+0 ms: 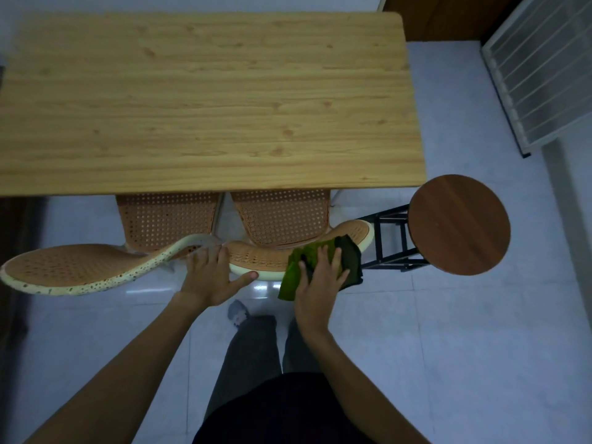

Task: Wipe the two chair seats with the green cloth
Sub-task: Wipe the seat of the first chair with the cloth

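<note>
- Two orange perforated chairs with cream rims are tucked under a light wood-grain rectangular table [205, 100]: left chair [80, 267], right chair [282, 225].
- Crumpled green cloth [294, 274] lies on the top edge of the right chair's backrest, near its right end, partly hanging over the near side.
- Right hand [320, 277] is on top of the cloth, fingers spread and pressing it flat onto the rim; not a closed fist.
- Left hand [211, 277] is open, fingers splayed, resting where the two backrests meet, thumb along the right chair's cream rim.
- Both seats are mostly under the table; only their rear parts show.
- Round dark-brown wooden stool with black metal frame [458, 224] stands just beside the right chair.
- Floor is pale glossy tile [448, 315].
</note>
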